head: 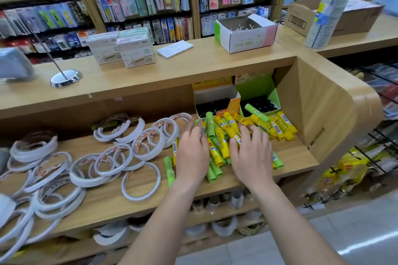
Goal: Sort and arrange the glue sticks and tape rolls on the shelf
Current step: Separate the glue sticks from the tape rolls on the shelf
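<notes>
A heap of yellow glue sticks (282, 128) and green glue sticks (210, 125) lies at the right end of the wooden shelf (293, 155). My left hand (191, 153) rests flat on the heap's left side, fingers straight. My right hand (251, 153) lies on the middle of the heap with fingers spread, their tips among the sticks. Many white tape rolls (141, 180) sprawl loose and overlapping over the left and middle of the same shelf. One green stick (169, 171) lies apart, just left of my left wrist.
Behind the heap stand an orange display box (233, 105) and a green display box (276, 99), both holding black-capped sticks. The counter top above carries white packs (135, 54), an open carton (245, 34) and a chrome stand (65, 78). More tape fills the lower shelf (224, 225).
</notes>
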A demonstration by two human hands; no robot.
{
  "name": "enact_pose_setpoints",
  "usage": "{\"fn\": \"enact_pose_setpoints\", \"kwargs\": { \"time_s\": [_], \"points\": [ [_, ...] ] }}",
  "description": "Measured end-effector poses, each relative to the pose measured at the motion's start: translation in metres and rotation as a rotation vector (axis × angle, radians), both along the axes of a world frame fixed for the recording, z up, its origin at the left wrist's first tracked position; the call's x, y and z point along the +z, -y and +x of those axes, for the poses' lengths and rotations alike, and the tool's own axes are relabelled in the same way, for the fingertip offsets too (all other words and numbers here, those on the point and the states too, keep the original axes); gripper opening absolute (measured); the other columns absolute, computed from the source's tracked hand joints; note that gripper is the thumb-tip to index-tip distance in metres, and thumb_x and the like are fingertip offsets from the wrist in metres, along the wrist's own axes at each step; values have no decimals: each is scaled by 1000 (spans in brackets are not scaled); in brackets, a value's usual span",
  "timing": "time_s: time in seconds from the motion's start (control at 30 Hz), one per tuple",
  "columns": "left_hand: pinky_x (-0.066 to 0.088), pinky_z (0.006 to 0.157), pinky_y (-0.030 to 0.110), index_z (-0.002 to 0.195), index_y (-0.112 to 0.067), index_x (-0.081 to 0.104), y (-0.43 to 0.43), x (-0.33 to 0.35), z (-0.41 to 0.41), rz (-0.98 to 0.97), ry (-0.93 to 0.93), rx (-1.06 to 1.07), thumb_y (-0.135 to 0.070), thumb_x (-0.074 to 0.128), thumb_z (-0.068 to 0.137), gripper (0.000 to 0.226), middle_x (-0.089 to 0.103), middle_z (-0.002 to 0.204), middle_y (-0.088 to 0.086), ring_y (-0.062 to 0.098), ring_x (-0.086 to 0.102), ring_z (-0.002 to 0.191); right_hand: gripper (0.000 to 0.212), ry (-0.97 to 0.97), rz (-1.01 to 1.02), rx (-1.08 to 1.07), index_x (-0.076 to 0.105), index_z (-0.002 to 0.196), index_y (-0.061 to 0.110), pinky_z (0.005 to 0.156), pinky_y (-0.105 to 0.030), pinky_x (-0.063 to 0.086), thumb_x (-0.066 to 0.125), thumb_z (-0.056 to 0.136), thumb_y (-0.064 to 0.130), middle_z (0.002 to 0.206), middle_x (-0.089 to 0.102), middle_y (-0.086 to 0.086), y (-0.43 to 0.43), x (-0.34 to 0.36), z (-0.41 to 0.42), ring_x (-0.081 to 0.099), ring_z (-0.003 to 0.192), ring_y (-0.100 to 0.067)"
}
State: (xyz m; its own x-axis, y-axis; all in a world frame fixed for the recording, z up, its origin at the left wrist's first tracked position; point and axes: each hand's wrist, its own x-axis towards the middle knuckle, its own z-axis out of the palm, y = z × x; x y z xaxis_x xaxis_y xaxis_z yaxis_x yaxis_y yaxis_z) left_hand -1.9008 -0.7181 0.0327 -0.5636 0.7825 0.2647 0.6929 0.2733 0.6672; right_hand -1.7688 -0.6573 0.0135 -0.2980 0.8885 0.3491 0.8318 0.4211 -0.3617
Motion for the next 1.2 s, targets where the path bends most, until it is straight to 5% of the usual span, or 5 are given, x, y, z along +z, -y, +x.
{"fn": "enact_pose_setpoints", "kwargs": {
  "time_s": [0.3,0.47,0.73,1.0,1.2],
  "points": [
    [34,112,29,140,-20,55,2,-9,-11,12,6,3,-26,42,106,37,49,150,-5,12,38,142,39,-92,24,87,58,129,12,93,-44,46,60,94,29,124,55,-9,-1,-1,3,51,113,-29],
    [32,109,23,137,-17,58,21,-15,-6,93,7,31,-23,37,107,37,54,144,-5,11,44,136,35,-98,60,64,57,130,11,93,-43,43,50,99,26,127,53,-11,5,-8,4,48,113,-28],
    [38,113,42,134,-24,60,21,-29,-1,-48,-125,50,-32,36,105,39,48,150,-6,18,41,140,39,-146,54,67,67,121,12,94,-47,44,42,92,21,127,55,-12,8,-7,-7,49,114,-30],
    [45,105,43,127,-19,64,23,-26,-6,81,-92,108,-28,36,103,38,59,138,-5,16,51,128,50,-115,1,109,70,120,18,97,-45,42,35,95,44,133,57,-5,11,-2,-16,48,123,-25],
    [26,122,44,146,-20,46,45,-38,12,-64,-278,-7,-44,29,101,54,37,159,-1,18,30,148,62,-77,-61,175,56,136,20,105,-45,36,26,93,53,142,52,-1,13,4,-20,42,130,-23]
  ]
}}
